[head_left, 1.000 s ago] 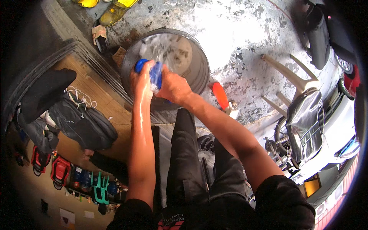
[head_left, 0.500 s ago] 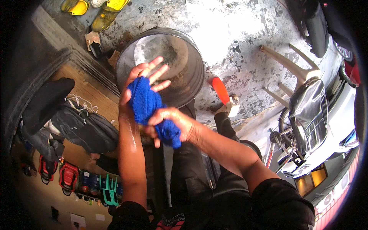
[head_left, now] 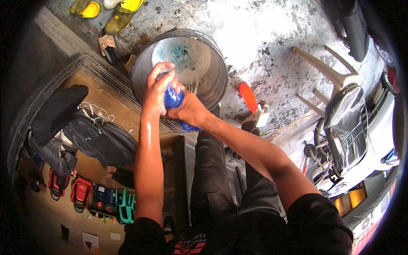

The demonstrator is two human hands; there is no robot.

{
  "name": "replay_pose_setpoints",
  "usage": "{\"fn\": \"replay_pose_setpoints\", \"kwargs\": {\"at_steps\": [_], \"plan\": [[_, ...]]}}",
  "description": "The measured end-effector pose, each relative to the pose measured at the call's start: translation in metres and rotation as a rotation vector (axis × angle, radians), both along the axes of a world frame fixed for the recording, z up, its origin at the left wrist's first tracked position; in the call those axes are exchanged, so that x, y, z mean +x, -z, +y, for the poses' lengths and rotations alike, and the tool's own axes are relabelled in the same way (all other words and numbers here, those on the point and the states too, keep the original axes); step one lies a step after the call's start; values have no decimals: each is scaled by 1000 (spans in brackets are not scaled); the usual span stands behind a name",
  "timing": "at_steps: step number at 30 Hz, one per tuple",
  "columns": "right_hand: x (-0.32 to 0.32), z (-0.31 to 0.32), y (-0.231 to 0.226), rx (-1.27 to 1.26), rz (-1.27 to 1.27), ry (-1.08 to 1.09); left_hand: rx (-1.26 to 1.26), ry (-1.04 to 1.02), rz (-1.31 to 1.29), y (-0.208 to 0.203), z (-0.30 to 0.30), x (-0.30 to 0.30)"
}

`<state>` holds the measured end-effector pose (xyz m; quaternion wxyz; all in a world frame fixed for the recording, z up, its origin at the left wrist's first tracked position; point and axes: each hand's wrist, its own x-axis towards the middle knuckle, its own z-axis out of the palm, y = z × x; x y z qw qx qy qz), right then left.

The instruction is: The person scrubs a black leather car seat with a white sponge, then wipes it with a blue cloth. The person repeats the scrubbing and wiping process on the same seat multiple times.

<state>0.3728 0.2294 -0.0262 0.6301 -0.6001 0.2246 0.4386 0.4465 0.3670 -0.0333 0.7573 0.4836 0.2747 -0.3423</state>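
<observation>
Both my hands are wrapped round a wet blue cloth [head_left: 173, 98], above the near-left part of a large dark bucket [head_left: 222, 72]. My left hand [head_left: 156, 91] curls over the cloth from the left, fingers bent. From below and the right, my right hand [head_left: 187, 109] clenches it, and a blue end pokes out beneath the wrist. Drops fall from the cloth into the bucket. Bluish liquid with bubbles shows on the bucket's bottom. My left forearm shines with wetness.
An orange flat piece [head_left: 248, 97] lies right of the bucket, by my foot. Beyond stand a beige-legged chair [head_left: 325, 74] and a black padded seat [head_left: 346, 114]. Yellow clogs [head_left: 117, 21] lie far left. A black bag [head_left: 100, 140] rests on the wooden board at left.
My left hand, spread under the cloth before, has closed on it. Both hands have pressed the cloth into a tighter bundle, now dripping. Bluish bubbles have appeared in the bucket.
</observation>
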Motion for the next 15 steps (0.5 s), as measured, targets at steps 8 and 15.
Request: {"fn": "replay_pose_setpoints", "kwargs": {"at_steps": [8, 15], "plan": [[11, 17, 37, -488, -63, -351, 522, -415, 115, 81, -16, -38], [42, -63, 19, 442, 583, -123, 714, 868, -992, -46, 19, -37]]}}
